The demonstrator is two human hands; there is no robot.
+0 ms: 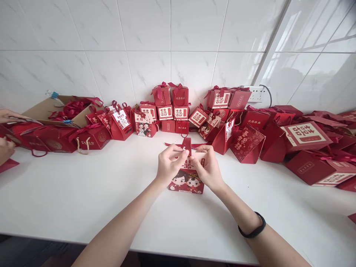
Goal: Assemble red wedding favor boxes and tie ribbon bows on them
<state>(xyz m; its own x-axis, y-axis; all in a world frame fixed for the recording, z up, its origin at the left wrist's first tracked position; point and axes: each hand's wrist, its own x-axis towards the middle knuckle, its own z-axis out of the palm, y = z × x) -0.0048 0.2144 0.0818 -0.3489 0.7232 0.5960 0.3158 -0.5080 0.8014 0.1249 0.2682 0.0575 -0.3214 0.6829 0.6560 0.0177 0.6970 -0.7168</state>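
Left fingers pinch a red strap; right fingers, I can't tell; the box stands just below both.

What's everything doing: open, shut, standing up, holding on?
Red-and-white paper gift box with cartoon couple: standing upright.
Left hand: pinching the gift box's top.
Right hand: holding its top too.
Brown cardboard box: open, dark-red ribbons inside.
Red cube-shaped cardboard boxes: shut, stacked.
Black wristband: worn.
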